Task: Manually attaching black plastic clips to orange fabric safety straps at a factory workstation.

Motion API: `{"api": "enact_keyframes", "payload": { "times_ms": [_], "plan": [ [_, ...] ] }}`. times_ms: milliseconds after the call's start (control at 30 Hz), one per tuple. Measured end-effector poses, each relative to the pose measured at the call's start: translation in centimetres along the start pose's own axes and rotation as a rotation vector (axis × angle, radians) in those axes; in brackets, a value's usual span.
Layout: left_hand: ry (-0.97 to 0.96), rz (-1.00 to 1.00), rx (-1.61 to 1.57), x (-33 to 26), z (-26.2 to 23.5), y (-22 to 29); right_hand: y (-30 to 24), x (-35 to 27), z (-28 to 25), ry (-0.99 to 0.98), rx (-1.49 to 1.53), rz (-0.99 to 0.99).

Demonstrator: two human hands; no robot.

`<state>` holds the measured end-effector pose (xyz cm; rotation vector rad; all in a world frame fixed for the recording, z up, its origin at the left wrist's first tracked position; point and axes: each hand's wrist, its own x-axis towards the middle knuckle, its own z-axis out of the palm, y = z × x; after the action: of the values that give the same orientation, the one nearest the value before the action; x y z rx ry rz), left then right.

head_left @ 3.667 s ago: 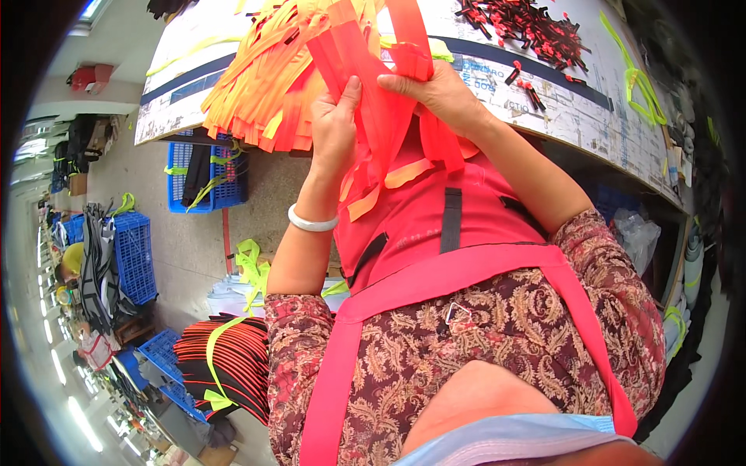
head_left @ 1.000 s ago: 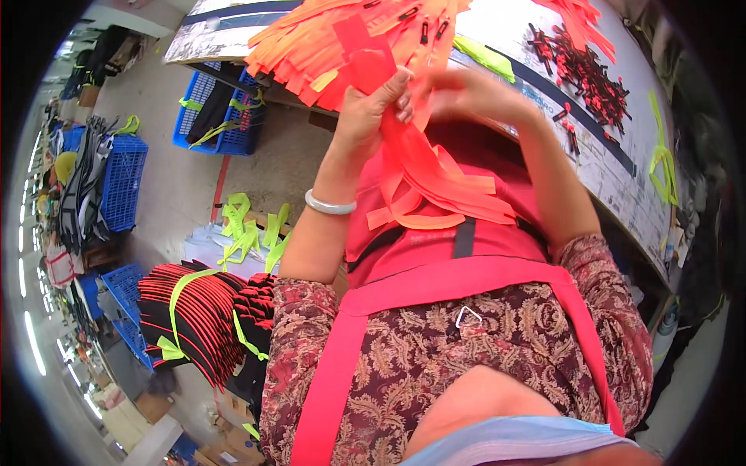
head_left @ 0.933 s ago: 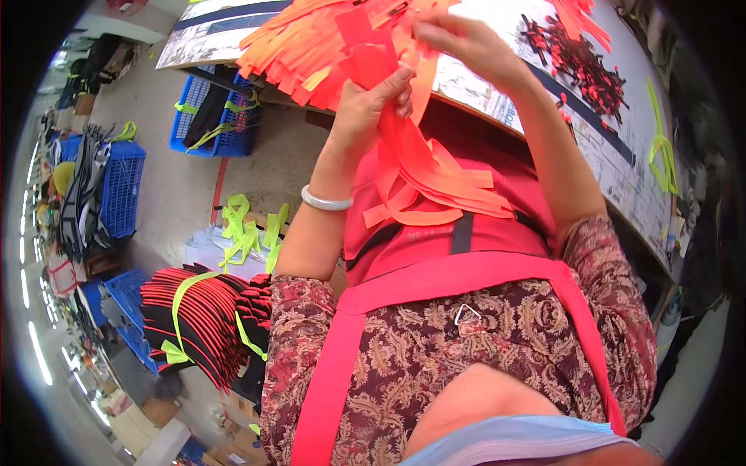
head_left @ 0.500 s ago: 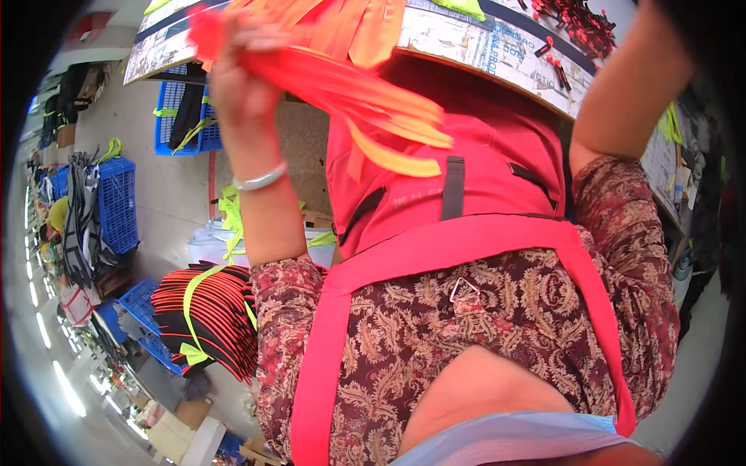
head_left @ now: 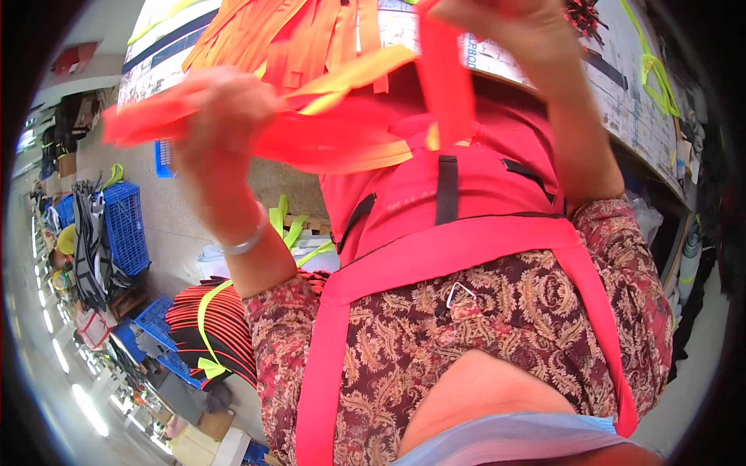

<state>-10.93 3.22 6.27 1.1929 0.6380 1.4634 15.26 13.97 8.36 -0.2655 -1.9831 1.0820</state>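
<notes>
My left hand (head_left: 225, 116), slightly blurred, is closed around a bundle of red-orange fabric strips (head_left: 334, 140). The bundle stretches sideways in front of my red apron (head_left: 451, 248), its loose yellow-orange ends toward the right. Higher up, my right hand (head_left: 517, 31) is closed on a red-orange strip (head_left: 447, 89) that hangs down past the bundle's right end; whether it is one strip or several I cannot tell. More orange strips (head_left: 256, 35) lie fanned over the table (head_left: 622, 109) beyond my left hand.
Small red-and-black pieces (head_left: 587, 22) and a yellow-green strip (head_left: 659, 85) lie at the table's right. On my left, a stack of black pieces with red edges (head_left: 206, 330) is tied with a yellow-green band. Blue crates (head_left: 128, 225) stand farther left.
My left hand has come down and left with the bundle, now held more level. My right hand has come in from the upper right and now grips a red-orange strip.
</notes>
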Motion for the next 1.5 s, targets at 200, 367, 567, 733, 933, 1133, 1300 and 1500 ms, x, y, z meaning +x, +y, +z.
{"api": "enact_keyframes", "payload": {
  "times_ms": [200, 367, 567, 733, 933, 1133, 1300, 1500],
  "plan": [
    [0.454, -0.442, 0.172, -1.0, 4.1, -8.2, 4.3, -5.3, 4.5, 0.034, 0.29, 0.581],
    [0.369, -0.47, 0.052, -1.1, 2.6, -9.6, 6.0, -5.7, 4.7, 0.004, 0.257, 0.444],
    [0.121, -0.652, -0.122, 0.3, 1.8, -8.1, 6.6, -4.1, 4.0, -0.135, 0.181, 0.166],
    [0.018, -0.558, -0.041, 1.5, 2.1, -5.9, 5.6, -2.1, 3.4, -0.105, 0.147, 0.096],
    [0.058, -0.413, 0.367, 1.7, 3.9, -5.2, 3.4, 0.1, 4.1, 0.072, -0.155, 0.001],
    [0.081, -0.537, 0.25, 0.6, 3.7, -6.7, 4.1, -1.0, 4.9, -0.191, -0.134, 0.1],
    [0.247, -0.246, 0.47, 0.3, 3.8, -7.1, 3.4, -2.2, 3.2, 0.055, -0.131, 0.268],
    [0.289, -0.222, 0.429, -0.9, 5.3, -7.8, 3.4, -4.4, 4.4, -0.027, 0.079, 0.429]
  ]
}}
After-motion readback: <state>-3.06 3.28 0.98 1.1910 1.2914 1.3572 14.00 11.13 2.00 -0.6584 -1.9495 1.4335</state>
